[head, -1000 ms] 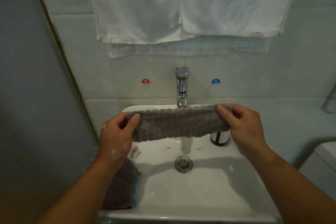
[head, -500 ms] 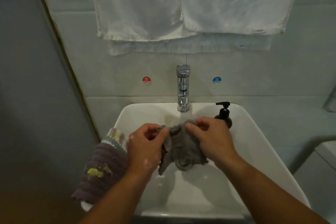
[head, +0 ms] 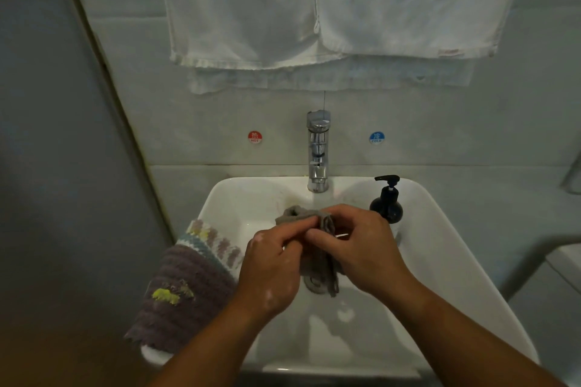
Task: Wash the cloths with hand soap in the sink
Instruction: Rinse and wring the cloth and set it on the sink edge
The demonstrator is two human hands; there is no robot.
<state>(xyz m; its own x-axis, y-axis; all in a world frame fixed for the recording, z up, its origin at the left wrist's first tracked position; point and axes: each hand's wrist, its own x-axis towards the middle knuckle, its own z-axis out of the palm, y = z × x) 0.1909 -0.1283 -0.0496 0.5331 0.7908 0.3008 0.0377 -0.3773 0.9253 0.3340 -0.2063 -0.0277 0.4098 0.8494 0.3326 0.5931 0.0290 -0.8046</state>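
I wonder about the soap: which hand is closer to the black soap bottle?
Right. The right hand is just beside the soap bottle; the left hand is farther, across the grey cloth both grip.

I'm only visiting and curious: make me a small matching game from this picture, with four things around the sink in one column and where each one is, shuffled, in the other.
Things
1. grey cloth
2. purple striped cloth
3. black soap bottle
4. white towels

Places
A. hanging on the wall above the tap
B. draped over the left rim of the sink
C. gripped by the left hand and right hand over the sink
D. standing at the sink's back right corner

Pairs: 1-C, 2-B, 3-D, 4-A
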